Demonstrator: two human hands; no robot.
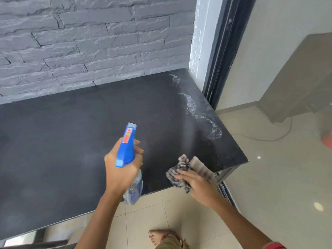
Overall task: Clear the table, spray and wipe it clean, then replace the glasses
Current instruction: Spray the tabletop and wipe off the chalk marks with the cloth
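Observation:
A black table (62, 141) fills the middle of the view, with nothing standing on it. White foamy spray streaks (203, 115) lie along its right side. My left hand (122, 168) grips a spray bottle (126, 148) with a blue trigger head and clear body, its nozzle pointing toward the far right of the table. My right hand (195, 186) holds a crumpled grey-and-white patterned cloth (186, 169) down at the table's front right edge. No glasses are in view.
A grey stone-brick wall (89, 42) backs the table. A dark door frame (226, 51) rises at the table's right corner. Beige floor tiles (269, 177) spread to the right, with a cable (269, 139) and a grey cabinet (296, 78). My bare foot (158, 236) shows below.

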